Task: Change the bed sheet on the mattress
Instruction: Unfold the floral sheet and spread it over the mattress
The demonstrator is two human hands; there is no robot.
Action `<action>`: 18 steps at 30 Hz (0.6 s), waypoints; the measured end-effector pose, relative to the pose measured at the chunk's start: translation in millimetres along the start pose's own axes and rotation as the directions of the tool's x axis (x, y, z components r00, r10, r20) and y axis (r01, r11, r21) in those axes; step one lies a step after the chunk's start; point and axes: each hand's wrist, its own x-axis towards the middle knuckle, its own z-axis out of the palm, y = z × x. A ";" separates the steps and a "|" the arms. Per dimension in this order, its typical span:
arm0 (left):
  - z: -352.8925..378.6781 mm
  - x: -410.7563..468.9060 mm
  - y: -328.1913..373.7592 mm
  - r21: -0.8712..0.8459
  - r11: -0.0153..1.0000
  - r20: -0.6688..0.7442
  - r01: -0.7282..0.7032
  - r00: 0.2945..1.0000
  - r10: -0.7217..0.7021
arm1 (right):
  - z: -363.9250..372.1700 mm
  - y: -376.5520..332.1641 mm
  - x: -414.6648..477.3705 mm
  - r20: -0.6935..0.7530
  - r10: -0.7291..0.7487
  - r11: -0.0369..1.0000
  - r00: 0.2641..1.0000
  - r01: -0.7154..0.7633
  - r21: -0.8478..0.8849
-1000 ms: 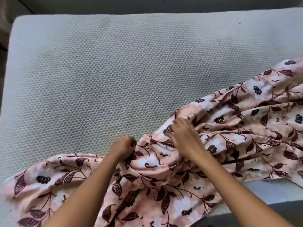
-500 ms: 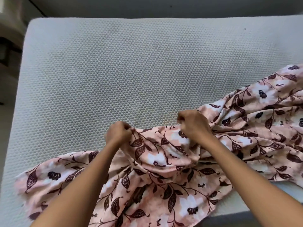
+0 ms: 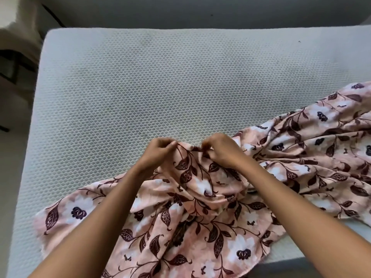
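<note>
Pink floral bed sheet point(image 3: 220, 227) lies bunched along the near edge of the bare quilted mattress point(image 3: 140, 87), trailing toward its right side. Left hand point(image 3: 158, 151) and right hand point(image 3: 220, 149) sit close together, fingers curled, pinching the sheet's raised fold. Best play, I'd say: find the hem, pinch firmly, then spread wide toward the mattress's far corners.

along the top we see a plain dull grey surface point(image 3: 200, 11); wall or floor, we cannot tell. at the left edge is a blurred beige bulky shape point(image 3: 18, 27), under it a dark thin-barred frame point(image 3: 10, 63), then pale smooth floor point(image 3: 12, 167).
</note>
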 end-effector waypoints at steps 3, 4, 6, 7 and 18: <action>-4.6 13.2 -24.1 0.178 0.979 0.045 0.096 0.993 -0.105 | -3.8 3.5 -10.6 -0.212 0.007 0.999 0.977 0.001 0.039; -6.5 17.7 -34.0 0.338 0.937 0.116 0.091 0.984 -0.137 | -4.4 2.8 -13.9 -0.261 0.002 0.999 0.965 0.006 0.032; -7.0 22.7 -48.4 0.621 0.781 0.201 0.073 0.948 -0.248 | -3.3 1.5 -18.8 -0.326 -0.027 1.000 0.945 0.028 0.000; -5.3 24.5 -52.2 0.682 0.729 0.200 0.059 0.944 -0.263 | -2.2 0.9 -20.8 -0.348 -0.045 0.999 0.937 0.043 -0.014; -49.5 24.5 -20.4 0.767 0.626 -0.239 0.138 0.968 0.081 | -6.7 12.4 -26.6 -0.444 0.078 0.996 0.893 -0.092 -0.010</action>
